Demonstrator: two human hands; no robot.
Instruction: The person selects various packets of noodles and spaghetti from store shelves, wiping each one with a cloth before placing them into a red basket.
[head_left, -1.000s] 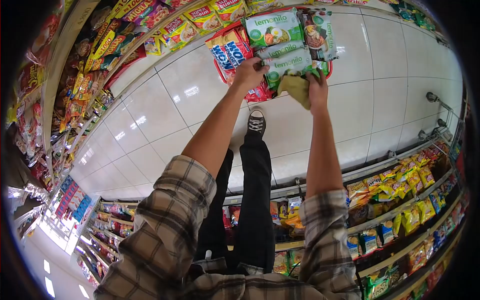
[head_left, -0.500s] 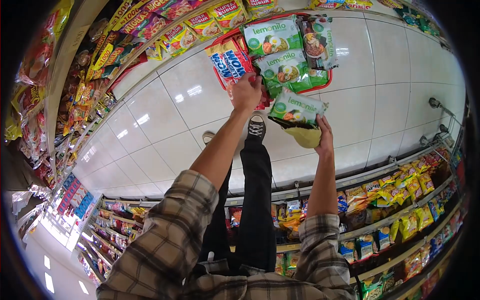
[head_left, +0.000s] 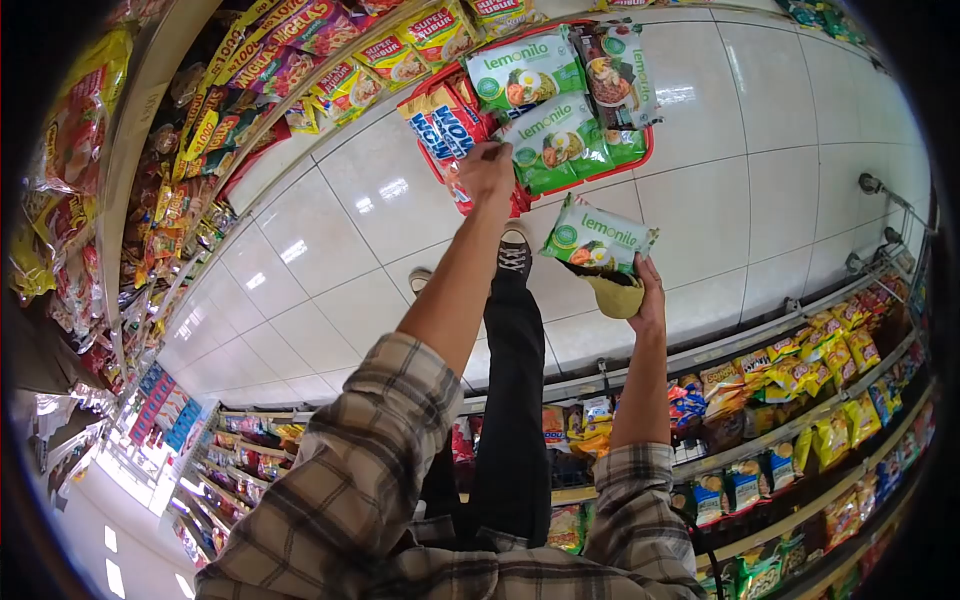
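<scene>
In my right hand (head_left: 648,292) is a green-and-white Lemonilo instant noodle packet (head_left: 598,238), with an olive-yellow, cap-like item (head_left: 618,296) gripped under it. A red-rimmed basket (head_left: 600,182) on the floor holds more packets. My left hand (head_left: 486,172) is over its near left part, fingers curled together between the red WOW Spageti packets (head_left: 440,135) and a green Lemonilo packet (head_left: 560,145). Whether those fingers pinch a packet edge is hidden. Another Lemonilo packet (head_left: 525,72) lies farther back in the basket, and a dark one (head_left: 613,75) stands at its right.
A shelf of noodle packets (head_left: 380,60) curves along the left and far side. Snack bags (head_left: 745,485) fill shelves behind me. A wheeled metal trolley (head_left: 893,235) stands at the right. My shoe (head_left: 513,255) is just below the basket on white tiles (head_left: 780,120).
My right hand and its packet have moved slightly away from the basket, uncovering its near rim. My left hand has shifted a little left among the packets.
</scene>
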